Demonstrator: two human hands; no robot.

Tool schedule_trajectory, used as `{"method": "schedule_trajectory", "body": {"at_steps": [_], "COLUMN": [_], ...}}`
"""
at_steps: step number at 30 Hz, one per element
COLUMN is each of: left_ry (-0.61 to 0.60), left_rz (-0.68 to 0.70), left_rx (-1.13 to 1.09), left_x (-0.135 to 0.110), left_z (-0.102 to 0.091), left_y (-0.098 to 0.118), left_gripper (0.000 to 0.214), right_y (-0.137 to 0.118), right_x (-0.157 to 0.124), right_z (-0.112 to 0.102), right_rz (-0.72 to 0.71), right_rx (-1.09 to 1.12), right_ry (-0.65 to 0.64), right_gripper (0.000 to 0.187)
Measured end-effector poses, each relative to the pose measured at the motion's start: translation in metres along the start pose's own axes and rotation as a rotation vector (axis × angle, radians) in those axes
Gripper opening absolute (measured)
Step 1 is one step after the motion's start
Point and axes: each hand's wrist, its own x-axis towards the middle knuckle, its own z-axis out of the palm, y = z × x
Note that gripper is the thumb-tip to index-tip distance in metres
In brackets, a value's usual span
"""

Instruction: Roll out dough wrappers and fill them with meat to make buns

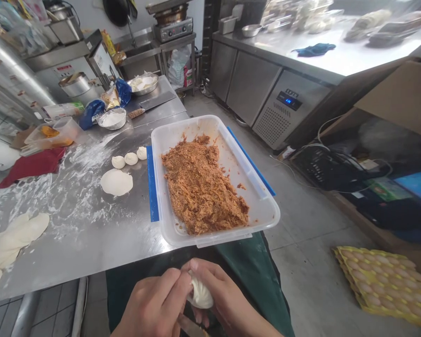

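Observation:
Both hands meet low in the picture over my green apron. My right hand (pixel 228 299) cups a small white pleated dough bun (pixel 200 294). My left hand (pixel 156 304) pinches the bun's top with thumb and fingers. Just beyond them a clear plastic tub (pixel 263 206) of brown shredded filling (pixel 201 185) overhangs the steel table's corner. A flat dough round (pixel 116 181) and three small dough balls (pixel 129 158) lie on the floured steel table (pixel 91 234) to the left of the tub.
Several rolled wrappers (pixel 10 238) lie at the table's left edge, a red cloth (pixel 31 164) and bowls farther back. A steel fridge counter (pixel 273 84) stands across the aisle. Egg trays (pixel 386 281) sit on the floor at right.

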Motion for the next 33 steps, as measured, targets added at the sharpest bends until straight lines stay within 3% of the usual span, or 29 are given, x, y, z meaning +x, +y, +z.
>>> {"method": "schedule_trajectory", "body": {"at_steps": [5,8,12,16,21,25,27,30,33], "left_ry": [0.028,0.048,0.070,0.062,0.097,0.075,0.129,0.109,0.070], "left_rz": [0.054,0.045,0.036,0.055,0.048,0.049,0.022,0.026,0.035], "left_rx": [0.111,0.090,0.121,0.138,0.149,0.156,0.152,0.163,0.131], "left_x": [0.001,0.005,0.008,0.009,0.009,0.010,0.011,0.008,0.001], "left_z": [-0.003,-0.006,-0.010,-0.013,-0.015,-0.017,-0.018,-0.017,-0.014], "left_y": [0.001,0.001,0.004,0.005,0.005,0.004,0.005,0.006,0.006], "left_gripper": [0.044,0.037,0.036,0.034,0.035,0.036,0.032,0.032,0.038], "right_y": [0.000,0.001,0.002,0.002,0.001,0.002,0.003,0.001,-0.003], "right_x": [0.001,0.000,0.000,0.000,0.003,0.002,0.002,0.003,0.004], "right_z": [-0.001,-0.002,-0.003,-0.004,-0.003,-0.004,-0.004,-0.003,-0.002], "right_rz": [-0.008,0.012,-0.002,0.038,0.026,0.045,0.045,0.026,0.054], "right_rx": [-0.007,0.005,-0.030,-0.008,-0.076,-0.019,-0.035,-0.083,-0.046], "right_ry": [0.036,0.002,0.059,-0.037,0.063,-0.067,-0.038,0.027,-0.080], "right_gripper": [0.064,0.059,0.061,0.064,0.066,0.062,0.056,0.065,0.065]}}
